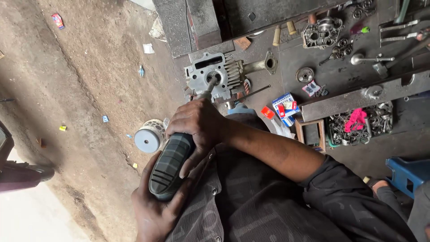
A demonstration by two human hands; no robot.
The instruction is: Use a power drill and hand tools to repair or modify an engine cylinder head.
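Note:
My right hand (197, 123) grips the front of a dark grey, ribbed power tool (172, 163), just behind its metal neck. My left hand (152, 213) cups the tool's rear end from below. The tool's bit (211, 83) is pressed into a port of a grey finned engine cylinder head (204, 71) that lies at the edge of a dark metal workbench (291, 58). My dark shirt sleeve covers the right forearm.
On the bench lie another engine casing (322, 31), valves, wrenches, small coloured boxes (284, 105) and a tray of metal parts with a pink rag (357, 120). A white round part (149, 136) sits on the littered dirt floor. A blue stool (407, 172) stands at right.

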